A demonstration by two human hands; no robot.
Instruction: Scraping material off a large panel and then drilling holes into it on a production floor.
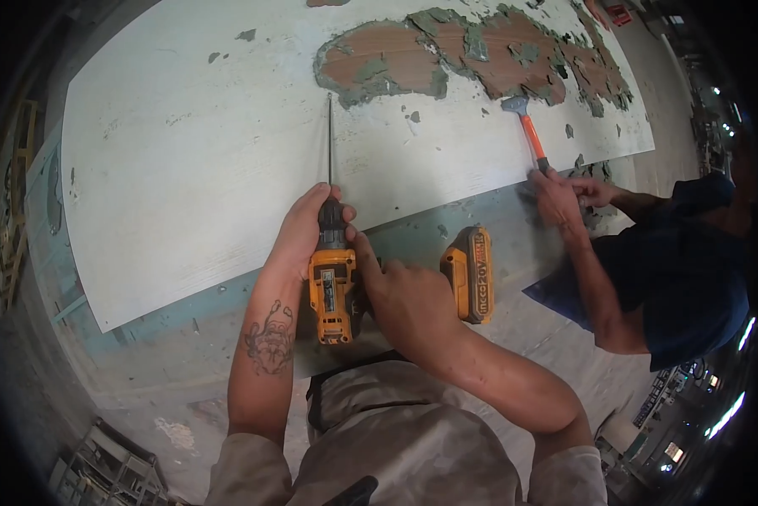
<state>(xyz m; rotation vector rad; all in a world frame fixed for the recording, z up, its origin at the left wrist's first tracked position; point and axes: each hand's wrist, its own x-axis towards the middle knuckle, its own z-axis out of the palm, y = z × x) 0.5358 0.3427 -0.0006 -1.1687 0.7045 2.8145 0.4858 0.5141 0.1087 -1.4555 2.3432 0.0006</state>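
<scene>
A yellow and black cordless drill (332, 295) is in both my hands, its battery (472, 274) sticking out to the right. My left hand (301, 226) is closed around the black chuck (333, 221) at the front. My right hand (413, 305) is wrapped around the drill's handle, which it mostly hides. From the chuck a long thin bit (330, 143) points away from me over the white panel (193, 160). Its tip is close to the lower left edge of a bared brown patch (387, 59); I cannot tell whether it touches the surface.
Grey-green flakes (594, 72) of coating lie around the bared area. At the right, a co-worker's hand (556, 198) holds an orange-handled scraper (530, 135) against the panel. A greenish table edge (421, 232) shows under the panel. Metal frames (109, 472) stand at the lower left.
</scene>
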